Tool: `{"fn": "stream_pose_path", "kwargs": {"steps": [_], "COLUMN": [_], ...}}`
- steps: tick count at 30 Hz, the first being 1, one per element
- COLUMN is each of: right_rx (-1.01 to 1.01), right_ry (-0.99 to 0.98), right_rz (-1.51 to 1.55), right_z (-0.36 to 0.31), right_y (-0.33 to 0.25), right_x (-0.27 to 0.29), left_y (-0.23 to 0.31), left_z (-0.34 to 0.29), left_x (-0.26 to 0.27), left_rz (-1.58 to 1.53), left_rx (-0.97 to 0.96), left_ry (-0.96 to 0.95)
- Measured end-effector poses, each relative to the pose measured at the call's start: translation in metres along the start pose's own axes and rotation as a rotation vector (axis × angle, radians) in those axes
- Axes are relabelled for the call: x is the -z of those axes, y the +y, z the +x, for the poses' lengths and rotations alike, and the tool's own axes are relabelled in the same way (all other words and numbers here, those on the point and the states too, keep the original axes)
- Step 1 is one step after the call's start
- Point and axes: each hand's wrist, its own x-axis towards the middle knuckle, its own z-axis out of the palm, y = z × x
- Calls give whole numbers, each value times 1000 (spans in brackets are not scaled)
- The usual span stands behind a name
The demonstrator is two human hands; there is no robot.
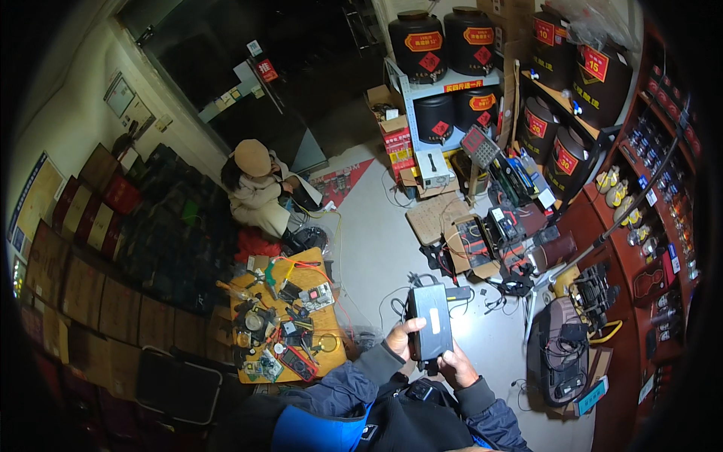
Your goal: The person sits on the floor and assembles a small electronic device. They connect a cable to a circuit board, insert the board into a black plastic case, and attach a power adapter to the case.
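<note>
Over the floor in front of me, a dark grey box-shaped electrical device (432, 343) with a pale label on its upper face is held in both my hands. My left hand (404, 340) grips its left side, with the thumb on top. At its lower right corner my right hand (458, 368) is closed on it, thumb near the edge; the fingers underneath are hidden. Black cables (416, 280) show at the device's far end. Just beyond it, to the right, is a smaller black block (457, 294) with a cable.
To my left stands a wooden table (329, 320) crowded with tools, circuit boards and a red multimeter (296, 363). A person in a beige cap (256, 188) sits beyond it. On the right are boxes of electronics (474, 245), a backpack (557, 350) and shelves; large dark jars (418, 49) stand behind.
</note>
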Motion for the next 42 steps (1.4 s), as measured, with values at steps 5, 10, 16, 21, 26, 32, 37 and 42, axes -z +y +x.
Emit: {"fn": "stream_pose_path", "kwargs": {"steps": [5,10,16,21,26,32,37,42], "right_rx": [-3,-123,-234,-234,-292,-374,-428,-569], "right_ry": [-38,-81,-64,-86,-150,-216,-415,-460], "right_rz": [184,337,288,111,23,-117,-132,-31], "right_z": [3,9,33,69,117,177,233,279], "right_y": [-6,-13,-16,-29,-38,-44,-50,-54], "right_x": [3,9,3,-9,-28,-81,-120,-152], "left_y": [5,1,15,50,94,130,171,209], "left_z": [6,5,6,20,21,2,-23,-34], "left_x": [-18,-28,-21,-5,30,85,119,122], "left_rz": [-43,-31,44,135,52,-184,-84,-58], "left_rx": [143,-34,-73,-142,-40,-150,-318,-446], "left_ry": [144,89,101,109,118,40,81,145]}}
